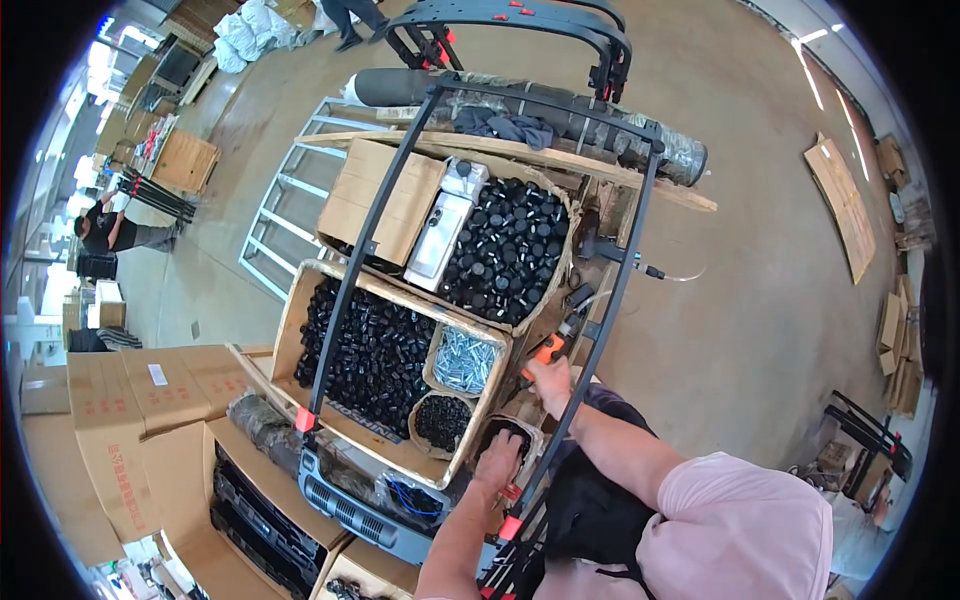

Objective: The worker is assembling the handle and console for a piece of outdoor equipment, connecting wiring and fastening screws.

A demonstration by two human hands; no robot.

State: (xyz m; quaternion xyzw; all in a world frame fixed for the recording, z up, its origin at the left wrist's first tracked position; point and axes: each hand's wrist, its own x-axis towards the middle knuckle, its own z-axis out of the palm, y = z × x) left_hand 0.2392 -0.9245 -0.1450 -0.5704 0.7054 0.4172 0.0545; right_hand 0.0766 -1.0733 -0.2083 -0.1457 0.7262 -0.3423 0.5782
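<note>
My left hand (497,460) reaches down into a small cardboard box of black parts (508,432), fingertips among the parts; what they grip is hidden. My right hand (551,379) is closed on an orange-handled power tool (546,350) beside the right bar of a black metal frame (598,330). The frame lies across open boxes. A large box of black caps (370,350) sits to the left of my hands, with a small box of silver screws (463,360) and a round tub of small black pieces (441,421) in it.
A second box of black caps (505,250), a white device (441,235) and a closed carton (385,195) lie farther back. Stacked cartons (110,420) stand at left, and a metal rack (290,200) lies on the floor. One person (105,230) works at far left, another (870,510) at lower right.
</note>
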